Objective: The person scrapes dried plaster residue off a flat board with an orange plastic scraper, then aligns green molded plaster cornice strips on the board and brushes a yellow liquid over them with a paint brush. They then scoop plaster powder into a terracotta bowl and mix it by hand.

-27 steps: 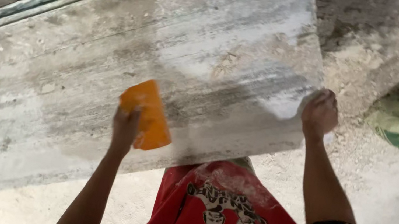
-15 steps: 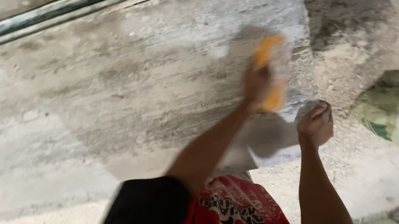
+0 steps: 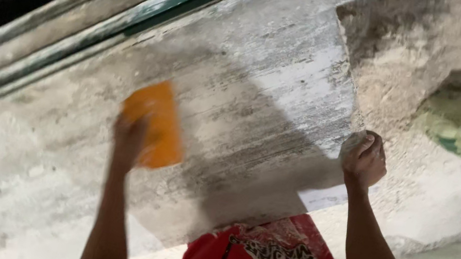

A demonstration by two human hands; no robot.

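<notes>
Fingers [image 3: 130, 131] on orange pad [image 3: 155, 124], long axis upright-ish.

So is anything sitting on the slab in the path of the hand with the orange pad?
Nothing visible. The left hand presses the orange pad flat on the grey slab, whose surface shows only streaks and dust. The right hand grips the slab's corner, off to the side.

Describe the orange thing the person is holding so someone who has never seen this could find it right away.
Start at the big pale, streaked stone slab that fills most of the view. Left of its middle, the left hand presses a flat orange rectangular pad against its surface. It is the only bright orange thing there; everything around it is grey, dusty white or green.
</notes>
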